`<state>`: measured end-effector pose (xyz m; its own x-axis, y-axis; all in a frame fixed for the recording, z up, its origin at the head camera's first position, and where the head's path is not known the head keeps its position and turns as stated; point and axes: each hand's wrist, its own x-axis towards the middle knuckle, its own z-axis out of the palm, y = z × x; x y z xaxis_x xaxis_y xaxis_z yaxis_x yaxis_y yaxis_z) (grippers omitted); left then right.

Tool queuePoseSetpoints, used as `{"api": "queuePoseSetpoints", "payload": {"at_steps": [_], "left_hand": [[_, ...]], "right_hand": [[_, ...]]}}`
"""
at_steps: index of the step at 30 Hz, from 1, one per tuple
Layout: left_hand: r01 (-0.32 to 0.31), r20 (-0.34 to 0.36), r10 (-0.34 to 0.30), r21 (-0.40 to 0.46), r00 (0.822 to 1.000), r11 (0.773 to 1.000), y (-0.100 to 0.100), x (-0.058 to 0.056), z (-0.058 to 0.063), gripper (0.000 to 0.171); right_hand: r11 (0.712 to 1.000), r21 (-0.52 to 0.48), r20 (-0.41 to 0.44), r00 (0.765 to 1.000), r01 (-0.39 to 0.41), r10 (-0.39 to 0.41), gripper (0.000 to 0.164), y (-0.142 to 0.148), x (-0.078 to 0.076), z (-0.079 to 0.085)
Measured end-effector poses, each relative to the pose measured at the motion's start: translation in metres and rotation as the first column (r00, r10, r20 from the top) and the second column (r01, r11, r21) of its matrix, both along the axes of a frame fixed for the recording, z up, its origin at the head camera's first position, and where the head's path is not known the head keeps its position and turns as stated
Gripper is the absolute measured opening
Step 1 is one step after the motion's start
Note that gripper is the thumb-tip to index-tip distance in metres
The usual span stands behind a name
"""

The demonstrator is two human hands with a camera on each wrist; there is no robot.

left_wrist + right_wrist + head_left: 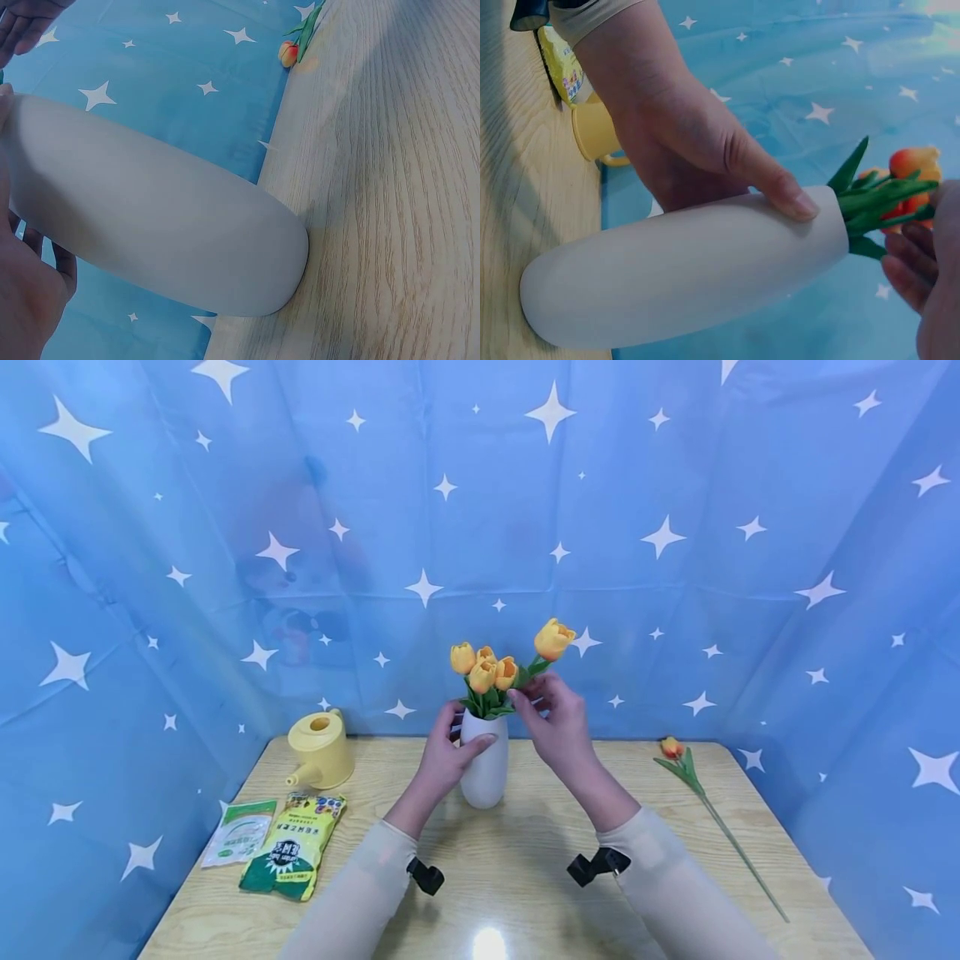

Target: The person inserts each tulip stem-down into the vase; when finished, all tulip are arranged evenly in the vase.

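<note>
A white vase (484, 772) stands upright on the table with several yellow-orange tulips (483, 676) in its mouth. My left hand (444, 756) grips the vase near its rim, thumb across the front, as the right wrist view also shows (697, 142). With my right hand (558, 727) I pinch the stem of another tulip (554, 640), whose bloom leans out to the right above the others. Green leaves (870, 202) fan out at the vase's mouth beside my right fingers. The lower end of that stem is hidden.
One orange tulip (672, 748) lies on the right of the wooden table (525, 868). A yellow watering can (322, 752) stands at the back left, with a yellow-green bag (294, 847) and a white-green packet (240, 833) in front of it. A blue starry curtain (480, 527) hangs behind.
</note>
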<state>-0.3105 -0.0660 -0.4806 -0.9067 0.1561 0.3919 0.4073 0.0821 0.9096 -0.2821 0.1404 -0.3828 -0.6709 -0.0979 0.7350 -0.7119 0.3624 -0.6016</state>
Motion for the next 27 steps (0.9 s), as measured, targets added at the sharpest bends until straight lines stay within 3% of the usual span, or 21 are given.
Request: {"api": "queuePoseSetpoints", "payload": {"at_steps": [4,10,20,27], "left_hand": [[0.000,-0.002,0.000,-0.006,1.000,1.000,0.000,0.000,0.000,0.062],[-0.005,0.007,0.005,-0.009,1.000,1.000,0.000,0.001,0.001,0.063],[0.002,0.026,-0.003,0.007,1.000,1.000,0.001,0.000,0.002,0.059],[0.000,0.022,-0.001,0.009,1.000,1.000,0.001,0.001,0.002,0.060]], "right_hand": [[1.000,0.000,0.000,1.000,0.009,-0.009,0.010,-0.001,0.000,0.000],[0.996,0.084,0.011,1.000,0.023,-0.024,0.012,0.000,0.000,-0.006],[0.984,0.176,0.116,0.993,-0.020,-0.001,0.022,-0.001,-0.004,-0.015],[0.988,0.152,0.132,0.991,-0.018,-0.002,0.027,-0.002,-0.004,-0.015]]}}
